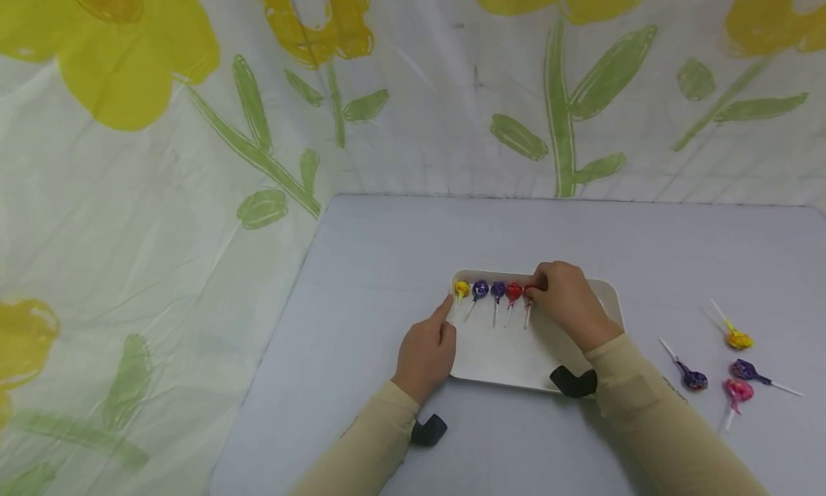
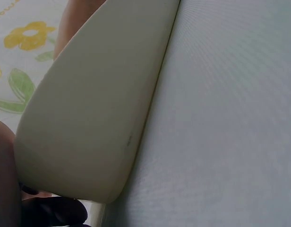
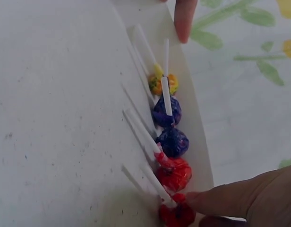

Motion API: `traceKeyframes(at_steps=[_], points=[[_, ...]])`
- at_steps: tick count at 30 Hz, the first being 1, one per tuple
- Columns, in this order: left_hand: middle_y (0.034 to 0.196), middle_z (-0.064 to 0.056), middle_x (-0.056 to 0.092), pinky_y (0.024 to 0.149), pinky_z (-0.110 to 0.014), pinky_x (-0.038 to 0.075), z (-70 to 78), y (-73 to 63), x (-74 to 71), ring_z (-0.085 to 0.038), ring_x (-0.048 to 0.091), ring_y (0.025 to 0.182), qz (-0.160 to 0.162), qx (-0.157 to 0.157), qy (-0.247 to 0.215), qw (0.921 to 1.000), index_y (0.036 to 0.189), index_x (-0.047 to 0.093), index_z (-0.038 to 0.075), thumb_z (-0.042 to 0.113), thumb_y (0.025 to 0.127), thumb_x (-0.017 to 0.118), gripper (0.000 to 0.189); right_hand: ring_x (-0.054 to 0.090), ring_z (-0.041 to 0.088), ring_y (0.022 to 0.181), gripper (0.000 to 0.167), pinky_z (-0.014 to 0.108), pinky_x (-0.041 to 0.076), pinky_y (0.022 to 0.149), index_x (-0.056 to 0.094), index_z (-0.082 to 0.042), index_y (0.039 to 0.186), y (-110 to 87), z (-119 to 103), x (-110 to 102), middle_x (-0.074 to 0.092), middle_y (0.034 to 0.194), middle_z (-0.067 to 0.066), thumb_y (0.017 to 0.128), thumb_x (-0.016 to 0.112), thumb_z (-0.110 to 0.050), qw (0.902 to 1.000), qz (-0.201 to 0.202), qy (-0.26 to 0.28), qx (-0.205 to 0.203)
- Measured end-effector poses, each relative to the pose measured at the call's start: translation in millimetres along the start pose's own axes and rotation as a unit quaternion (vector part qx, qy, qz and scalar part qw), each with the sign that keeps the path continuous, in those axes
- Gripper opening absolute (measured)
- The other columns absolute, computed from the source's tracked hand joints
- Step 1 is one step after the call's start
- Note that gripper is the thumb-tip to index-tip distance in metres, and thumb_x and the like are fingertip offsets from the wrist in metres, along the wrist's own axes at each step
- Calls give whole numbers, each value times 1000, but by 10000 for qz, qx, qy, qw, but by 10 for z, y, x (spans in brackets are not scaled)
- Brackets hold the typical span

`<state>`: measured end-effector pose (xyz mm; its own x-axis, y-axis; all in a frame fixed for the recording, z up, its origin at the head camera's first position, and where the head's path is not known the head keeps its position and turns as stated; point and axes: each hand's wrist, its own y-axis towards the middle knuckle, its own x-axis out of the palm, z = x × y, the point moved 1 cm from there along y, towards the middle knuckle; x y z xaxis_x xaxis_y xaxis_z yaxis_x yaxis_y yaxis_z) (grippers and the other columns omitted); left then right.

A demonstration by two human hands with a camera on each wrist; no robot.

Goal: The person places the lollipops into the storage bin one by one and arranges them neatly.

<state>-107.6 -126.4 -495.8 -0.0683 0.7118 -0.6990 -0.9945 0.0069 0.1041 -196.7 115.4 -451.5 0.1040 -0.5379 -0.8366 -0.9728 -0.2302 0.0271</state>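
Right hand: from my end I see the right hand point(image 1: 573, 302) pinching the end red lolly point(image 3: 177, 215) at its wrapped head.
Left hand: the left hand point(image 1: 424, 354) rests at the tray's left rim, index finger straight and touching it; I can't tell how its other fingers lie.
Tray: the white tray point(image 1: 497, 361) lies flat on the pale table point(image 1: 387, 252).
Row: along the far wall I count, left to right, a yellow lolly point(image 1: 462, 288), two purple lollies point(image 1: 480, 289), a red lolly point(image 1: 513, 291) and the pinched one, sticks toward the person.
Loose: right of the tray, on the table, I have a yellow one point(image 1: 738, 340), two purple ones point(image 1: 694, 379) and a pink one point(image 1: 738, 390), the pink just beside one purple.
Backdrop: a flowered sheet point(image 1: 419, 123) behind and left.
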Motion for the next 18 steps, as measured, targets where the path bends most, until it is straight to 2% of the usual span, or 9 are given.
traceKeyframes(at_steps=[12, 18], points=[[55, 9, 32, 47, -26, 26, 4, -7, 23, -8, 27, 48, -71, -67, -86, 9999, 155, 53, 13, 15, 104, 46, 52, 59, 29, 83, 10, 42, 51, 72, 72, 3, 96, -80, 76, -101, 69, 91, 16, 96, 71, -7, 9997, 12, -11, 233], [55, 9, 32, 47, -26, 27, -14, -1, 19, -8, 28, 48, 26, 13, -30, 10000, 155, 53, 13, 14, 104, 47, 52, 60, 29, 82, 14, 44, 52, 71, 72, 3, 97, -146, 109, -177, 70, 93, 17, 97, 71, -11, 9994, 146, -132, 269]])
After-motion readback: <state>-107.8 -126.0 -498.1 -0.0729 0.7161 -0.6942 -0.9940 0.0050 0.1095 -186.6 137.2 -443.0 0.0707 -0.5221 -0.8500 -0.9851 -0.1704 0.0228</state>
